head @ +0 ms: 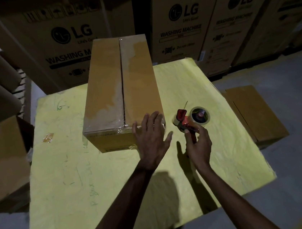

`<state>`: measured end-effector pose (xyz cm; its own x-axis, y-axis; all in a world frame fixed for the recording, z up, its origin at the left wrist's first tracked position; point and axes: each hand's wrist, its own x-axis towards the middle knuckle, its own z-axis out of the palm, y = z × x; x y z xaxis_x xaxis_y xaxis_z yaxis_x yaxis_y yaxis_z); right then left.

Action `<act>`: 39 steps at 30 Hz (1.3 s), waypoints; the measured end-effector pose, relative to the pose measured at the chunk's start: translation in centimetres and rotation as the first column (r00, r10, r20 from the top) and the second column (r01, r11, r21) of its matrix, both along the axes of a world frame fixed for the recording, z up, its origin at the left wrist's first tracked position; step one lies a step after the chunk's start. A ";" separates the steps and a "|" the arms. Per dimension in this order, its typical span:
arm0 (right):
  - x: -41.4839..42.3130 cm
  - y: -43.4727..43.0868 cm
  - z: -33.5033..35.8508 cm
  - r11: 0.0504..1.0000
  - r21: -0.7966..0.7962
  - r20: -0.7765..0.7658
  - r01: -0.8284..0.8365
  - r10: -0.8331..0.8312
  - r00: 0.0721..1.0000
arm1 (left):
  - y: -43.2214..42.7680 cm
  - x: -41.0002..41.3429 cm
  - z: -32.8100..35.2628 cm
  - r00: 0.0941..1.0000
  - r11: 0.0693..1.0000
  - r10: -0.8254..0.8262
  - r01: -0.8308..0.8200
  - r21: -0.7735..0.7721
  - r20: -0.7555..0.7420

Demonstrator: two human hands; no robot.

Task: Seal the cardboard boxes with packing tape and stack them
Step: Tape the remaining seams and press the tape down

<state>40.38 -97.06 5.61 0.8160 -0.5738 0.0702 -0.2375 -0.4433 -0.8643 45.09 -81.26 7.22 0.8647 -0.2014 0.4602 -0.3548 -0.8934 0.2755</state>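
The cardboard box (119, 91) lies lengthwise on the yellow table (78, 179), its long centre seam (122, 83) showing as a dark line with glossy film only near the front edge. In the head view, the left hand (152, 140) rests flat on the box's near right corner, fingers straight and spread. The right hand (198, 144) curls its fingers round the handle of the red tape dispenser (186, 121), which sits on the table just beside the box. This looks like the start of sealing. The next move likely calls for lifting the dispenser to the near end of the seam while the flat hand steadies the box. A smaller box (255, 113) waits on the floor to the right.
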 end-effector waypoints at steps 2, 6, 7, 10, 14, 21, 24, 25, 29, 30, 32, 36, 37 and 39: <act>-0.2 2.2 2.5 0.984 -0.006 0.120 -0.179 0.179 0.977 | 1.6 -0.7 0.4 0.996 0.997 -0.075 0.075 0.008 -0.041; 2.2 4.7 5.7 0.839 -0.287 0.196 -0.463 0.524 0.829 | 6.8 -1.1 0.8 0.963 0.963 -0.265 0.267 -0.033 0.051; 3.4 4.8 6.1 0.800 -0.348 0.194 -0.488 0.571 0.798 | 8.2 -0.6 1.2 0.955 0.956 -0.287 0.290 -0.035 0.074; 6.6 4.7 7.4 0.693 -0.396 0.059 -0.603 0.674 0.736 | 12.0 1.1 3.3 0.963 0.953 -0.265 0.270 -0.136 0.055; 8.4 6.3 8.4 0.521 -0.534 -0.128 -0.666 0.728 0.673 | 15.1 2.9 5.6 0.948 0.937 -0.303 0.276 -0.213 -0.102; 9.5 8.3 8.7 0.404 -0.616 -0.202 -0.677 0.749 0.631 | 14.8 4.8 8.0 0.911 0.927 -0.335 0.364 0.090 -0.241; 10.0 8.8 9.7 0.346 -0.624 -0.271 -0.701 0.745 0.609 | 13.9 5.4 9.3 0.901 0.903 -0.335 0.390 0.179 -0.274; 10.3 8.9 10.1 0.324 -0.622 -0.296 -0.713 0.745 0.597 | 13.8 5.6 9.6 0.895 0.894 -0.344 0.405 0.192 -0.284; 10.8 8.5 10.8 0.310 -0.612 -0.311 -0.728 0.752 0.581 | 14.6 6.7 9.8 0.846 0.878 -0.380 0.457 0.142 -0.373; 10.7 8.0 10.6 0.334 -0.600 -0.286 -0.727 0.759 0.585 | 15.4 6.9 9.8 0.839 0.883 -0.379 0.454 0.118 -0.390; 10.3 6.5 10.2 0.387 -0.579 -0.241 -0.718 0.760 0.604 | 17.5 7.3 9.6 0.850 0.903 -0.353 0.419 0.095 -0.391; 9.6 3.7 9.9 0.456 -0.533 -0.202 -0.712 0.749 0.631 | 22.3 7.5 9.8 0.879 0.931 -0.303 0.357 0.084 -0.369; 9.5 3.1 10.0 0.482 -0.500 -0.191 -0.719 0.749 0.635 | 23.3 7.5 9.8 0.883 0.937 -0.291 0.341 0.077 -0.367; 9.3 2.1 10.2 0.525 -0.440 -0.174 -0.729 0.746 0.642 | 24.8 7.6 9.8 0.881 0.950 -0.282 0.311 0.017 -0.380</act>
